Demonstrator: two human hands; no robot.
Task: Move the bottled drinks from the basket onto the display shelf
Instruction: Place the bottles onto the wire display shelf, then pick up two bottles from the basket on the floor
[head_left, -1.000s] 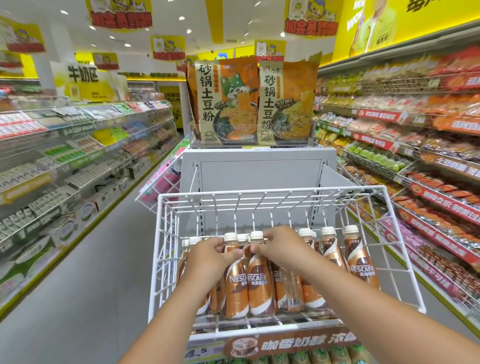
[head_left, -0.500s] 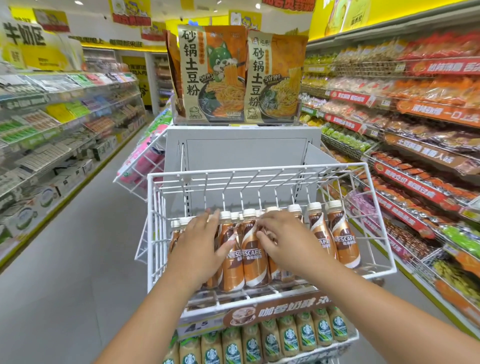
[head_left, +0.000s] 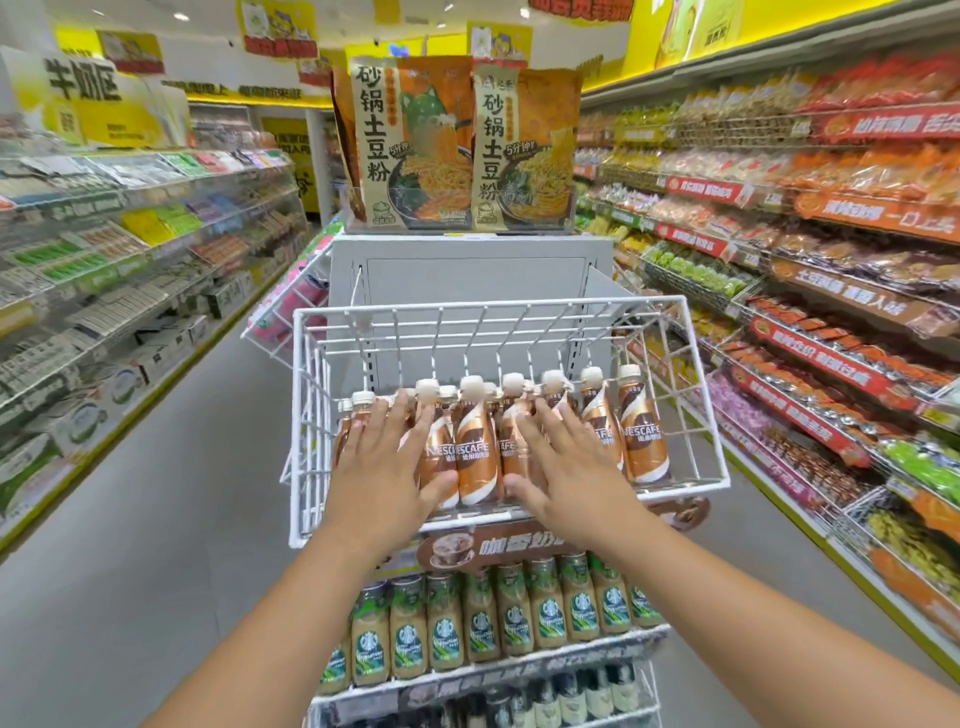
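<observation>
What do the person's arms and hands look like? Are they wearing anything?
Both arms are bare as far as the picture shows, with no sleeves in view. The left hand and right hand have no gloves, and no rings, watch or bracelets show.

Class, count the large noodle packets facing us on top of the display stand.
2. The left packet and the right packet stand side by side on top of the display stand. Edges behind them suggest more may be hidden.

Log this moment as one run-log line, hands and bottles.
left hand: flat on Nescafe bottles | right hand: flat on same row | bottles: upright in white wire basket | nothing lifted
</observation>
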